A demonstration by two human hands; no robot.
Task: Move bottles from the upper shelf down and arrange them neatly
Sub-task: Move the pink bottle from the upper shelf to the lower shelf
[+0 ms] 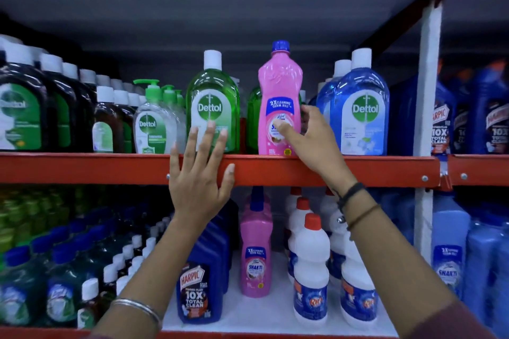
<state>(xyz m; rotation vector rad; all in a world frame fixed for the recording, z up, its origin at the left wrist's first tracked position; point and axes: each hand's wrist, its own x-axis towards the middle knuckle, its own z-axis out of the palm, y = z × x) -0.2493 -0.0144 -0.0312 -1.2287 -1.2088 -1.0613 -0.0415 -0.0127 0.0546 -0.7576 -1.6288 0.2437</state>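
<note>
The pink bottle (280, 99) stands upright at the near edge of the upper shelf (358, 166), between a green Dettol bottle (212, 103) on its left and a blue Dettol bottle (360, 107) on its right — the odd colour in that row, which is probably why it is the one chosen. The right hand (308, 140) wraps its lower body, thumb across the label and fingers behind, a hold low enough to lift it clear without tipping. The left hand (198, 170) is spread open, empty, its palm over the red shelf rail, likely for balance. Below, on the lower shelf (264, 314), a matching pink bottle (255, 253) stands between Harpic (199, 281) and white bottles (311, 272) — the evident destination.
</note>
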